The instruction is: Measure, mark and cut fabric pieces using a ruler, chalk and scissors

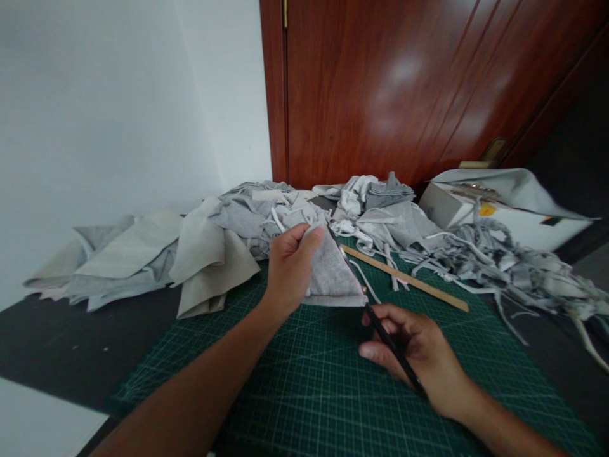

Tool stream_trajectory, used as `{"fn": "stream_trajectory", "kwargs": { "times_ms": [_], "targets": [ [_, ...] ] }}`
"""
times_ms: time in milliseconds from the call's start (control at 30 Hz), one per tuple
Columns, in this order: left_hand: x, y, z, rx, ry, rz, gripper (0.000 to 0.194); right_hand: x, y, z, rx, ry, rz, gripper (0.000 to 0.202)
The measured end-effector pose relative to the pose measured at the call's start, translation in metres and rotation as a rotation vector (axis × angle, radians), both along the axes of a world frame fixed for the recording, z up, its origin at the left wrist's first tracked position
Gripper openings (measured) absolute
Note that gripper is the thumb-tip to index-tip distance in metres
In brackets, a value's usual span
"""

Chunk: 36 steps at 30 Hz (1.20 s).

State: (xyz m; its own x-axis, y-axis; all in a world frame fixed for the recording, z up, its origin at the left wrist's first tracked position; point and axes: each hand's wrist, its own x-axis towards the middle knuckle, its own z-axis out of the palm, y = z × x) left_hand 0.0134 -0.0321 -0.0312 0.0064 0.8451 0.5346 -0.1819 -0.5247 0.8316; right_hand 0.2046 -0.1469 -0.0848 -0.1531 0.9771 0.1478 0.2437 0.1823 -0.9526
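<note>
My left hand [291,270] pinches a piece of grey cloth [333,266], thumb on top, and holds it up above the green cutting mat [304,387]. The cloth tapers toward the top and has a straight lower edge. In my right hand [413,352] is a pair of black-handled scissors [392,346], seen nearly edge-on. Their blades run up along the right slanted edge of the cloth, close against it. A small brassy spot shows near the pivot. How far the blades are parted cannot be made out.
Pale fabric pieces [137,244] lie in a heap at left. Behind are more grey scraps [375,193]. A wooden ruler [404,276] lies slantwise on the mat. Tangled strips [514,260] and a white box [504,209] stand at right, before a brown door [380,89].
</note>
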Motion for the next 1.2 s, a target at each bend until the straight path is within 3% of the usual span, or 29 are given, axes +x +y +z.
{"fn": "stream_trajectory", "kwargs": {
  "times_ms": [300, 567, 1200],
  "targets": [
    [0.0004, -0.0038, 0.0017, 0.004, 0.129, 0.062, 0.040, 0.0001, -0.0012, 0.0038, -0.023, 0.061, 0.047, 0.038],
    [0.0031, -0.0077, 0.0040, 0.012, 0.066, 0.040, 0.045, -0.0003, -0.0016, -0.0008, -0.043, 0.050, 0.023, 0.039],
    [0.0029, -0.0076, 0.0030, 0.023, 0.131, 0.042, 0.047, -0.0011, -0.0024, 0.0041, -0.035, 0.001, 0.011, 0.039]
  ]
}}
